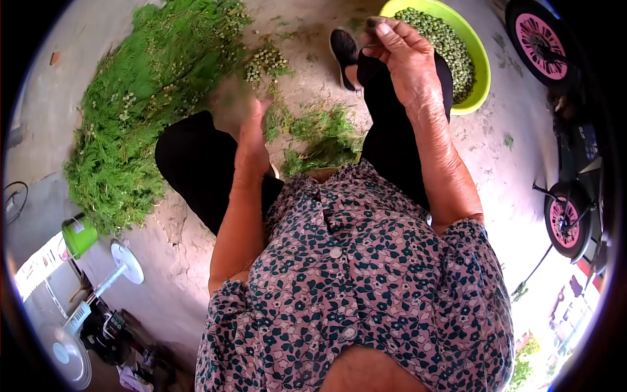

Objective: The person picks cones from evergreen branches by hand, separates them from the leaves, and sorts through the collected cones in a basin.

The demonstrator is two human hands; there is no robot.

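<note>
My left hand (245,124) is smeared by motion beside a big heap of feathery green plants (124,147); its thumb stands apart, but the fingers are too blurred to read. Closed in a pinch, my right hand (413,64) is raised over my knee, close to the yellow-green basin (482,78). Something small and dark shows at its fingertips, too unclear to name. Small round green fruits (457,68) fill much of the basin. A cluster of similar pale fruits (264,64) lies at the heap's right edge. Loose green sprigs (323,134) are on the floor between my legs.
Two pink-rimmed wheels (539,39) of parked vehicles stand along the right. At the lower left are a green bucket (80,236) and a white standing fan (72,353). My shoe (343,55) rests on the concrete floor near the basin.
</note>
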